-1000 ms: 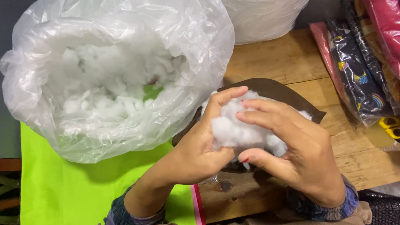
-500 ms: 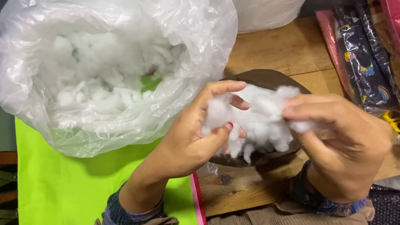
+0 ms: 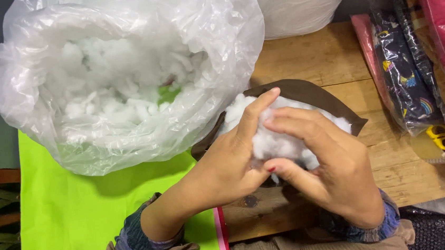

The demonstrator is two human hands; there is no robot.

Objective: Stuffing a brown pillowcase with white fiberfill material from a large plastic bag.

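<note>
My left hand (image 3: 226, 167) and my right hand (image 3: 331, 164) are cupped together around a white clump of fibre stuffing (image 3: 274, 139), fingers pressed into it. Under the clump lies a dark brown piece of fabric (image 3: 315, 94) on the wooden table (image 3: 312, 54). To the left stands a big clear plastic bag (image 3: 123, 74), open at the top and full of the same white stuffing.
A bright green sheet (image 3: 77, 226) lies under the bag at the left. Patterned and red cloth bundles in plastic (image 3: 414, 73) are stacked at the right edge, with yellow-handled scissors (image 3: 443, 136) beside them. Another white bag (image 3: 303, 2) stands behind.
The hands pulled the stuffing apart half a second ago; now they have come back together and squeeze it into a tighter clump over the brown fabric.
</note>
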